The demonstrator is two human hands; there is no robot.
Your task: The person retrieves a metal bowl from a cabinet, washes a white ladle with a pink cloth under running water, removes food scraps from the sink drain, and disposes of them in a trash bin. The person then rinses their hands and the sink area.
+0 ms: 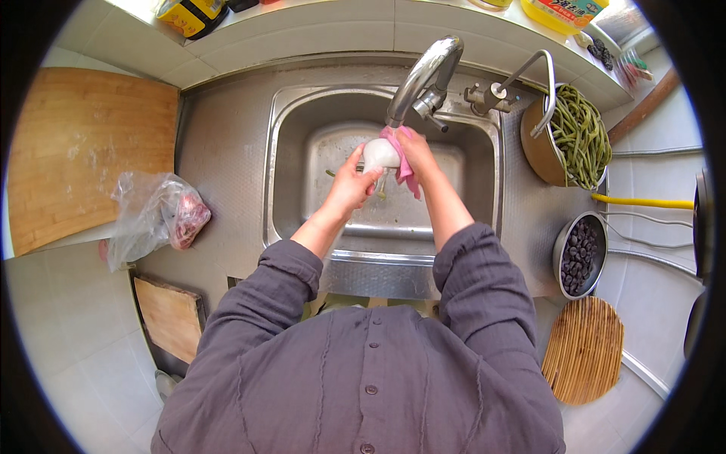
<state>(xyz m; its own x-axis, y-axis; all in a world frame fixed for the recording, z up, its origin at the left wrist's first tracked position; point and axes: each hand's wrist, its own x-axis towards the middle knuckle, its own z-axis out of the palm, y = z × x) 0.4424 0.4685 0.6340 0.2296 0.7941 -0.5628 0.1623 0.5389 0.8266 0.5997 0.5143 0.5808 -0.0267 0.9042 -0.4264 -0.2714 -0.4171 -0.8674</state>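
Over the stainless steel sink point(363, 218), my left hand point(353, 180) grips a white rounded bowl or cup point(380, 155) from its left side. A pink cloth point(406, 170) is in my right hand point(417, 150), pressed against the bowl's right side. Both hands are just below the spout of the chrome faucet point(417, 71). Water appears to run down beneath the bowl. Small green scraps lie on the sink's bottom. The far side of the bowl and some of my fingertips are hidden.
At right stand a thin second tap point(550, 85), a pot of green beans point(578, 136), a metal bowl of dark pieces point(578, 255) and a slatted oval board point(584, 352). Leftward are a wooden board point(96, 147), a plastic bag with reddish contents point(190, 218) and a smaller board point(169, 318). Bottles line the ledge.
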